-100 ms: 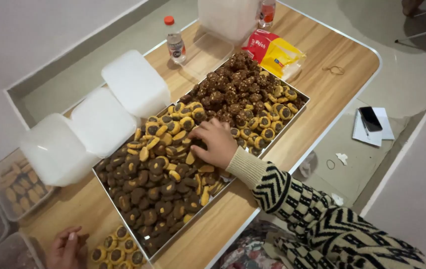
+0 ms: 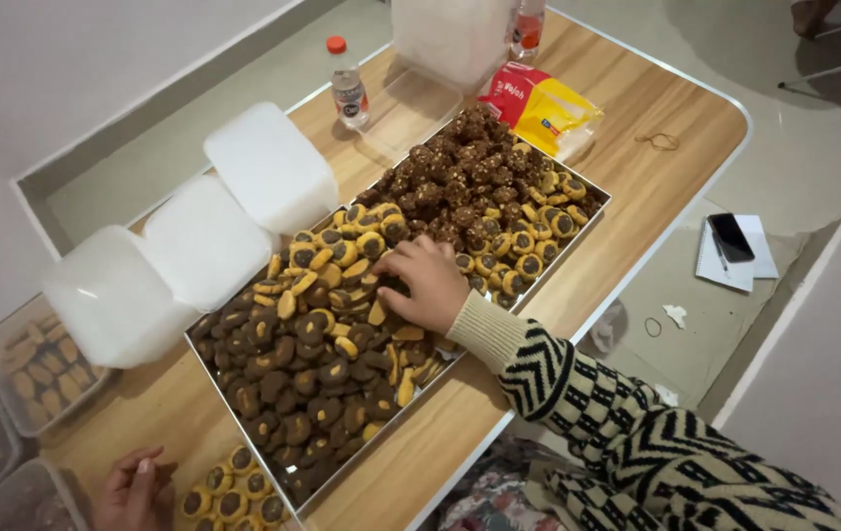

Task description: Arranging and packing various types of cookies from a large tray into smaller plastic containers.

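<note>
- Brown-topped round cookies (image 2: 317,364) are lying heaped in the near part of one long metal tray (image 2: 592,218); we are not able to count them, and rougher dark clusters (image 2: 455,172) are filling the far end.
- We are resting our right hand (image 2: 427,285) on the heap near the tray's middle, fingers curled loosely down onto the cookies; whether they are closing on one, we cannot tell.
- We are keeping our left hand (image 2: 130,489) at the picture's bottom edge, fingers bent, just beside a small group of about eight yellow-rimmed cookies (image 2: 233,490); whether it is gripping anything is not visible.
- Three white plastic boxes (image 2: 209,241) are standing upside down in a row along the tray's left side.
- Two small bottles (image 2: 347,84) are standing at the table's far end, near a red and yellow packet (image 2: 543,108).
- One wooden table (image 2: 666,177) is carrying all of it; a phone (image 2: 732,236) is lying on the floor beyond.
</note>
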